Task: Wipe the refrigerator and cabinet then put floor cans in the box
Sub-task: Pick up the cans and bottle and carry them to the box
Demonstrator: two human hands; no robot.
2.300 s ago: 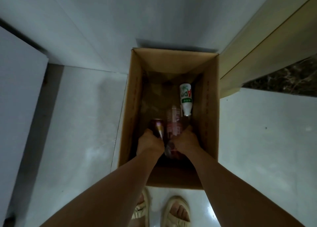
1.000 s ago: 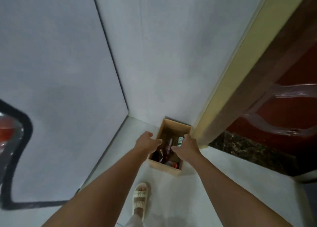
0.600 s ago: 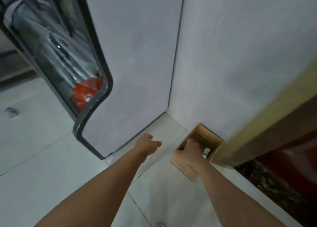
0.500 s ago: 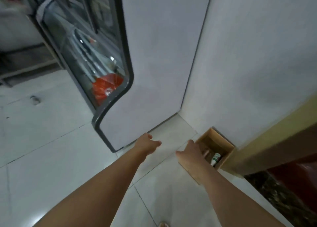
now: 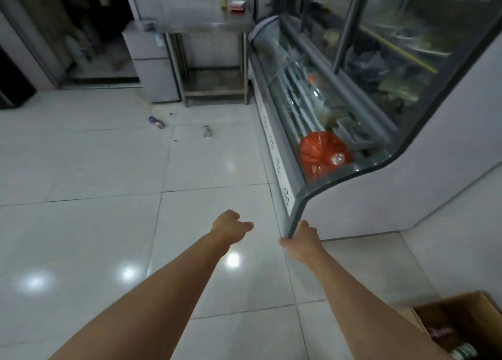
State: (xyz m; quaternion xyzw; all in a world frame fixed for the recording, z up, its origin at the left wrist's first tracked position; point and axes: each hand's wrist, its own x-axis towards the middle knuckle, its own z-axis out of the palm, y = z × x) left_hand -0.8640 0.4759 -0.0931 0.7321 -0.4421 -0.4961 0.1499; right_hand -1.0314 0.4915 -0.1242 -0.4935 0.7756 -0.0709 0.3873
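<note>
A pale tiled floor [image 5: 108,169] fills most of the view, glossy with light spots. From twelve to three o'clock stands a long glass-fronted display refrigerator [image 5: 353,93], an orange bag [image 5: 323,153] inside its lower end. At twelve o'clock a steel table [image 5: 212,33] stands beside a small grey cabinet [image 5: 152,60]. At five o'clock, an open cardboard box [image 5: 461,324] sits partly out of frame, bottles dimly visible inside. Two bare forearms reach forward from six o'clock. The left hand [image 5: 231,225] hangs empty, fingers loosely curled. The right hand [image 5: 301,241] is loosely open, empty, just beside the refrigerator's lower corner; contact is unclear. Two cans [image 5: 157,121] [image 5: 207,131] lie on the floor at eleven o'clock, well apart from both hands.
</note>
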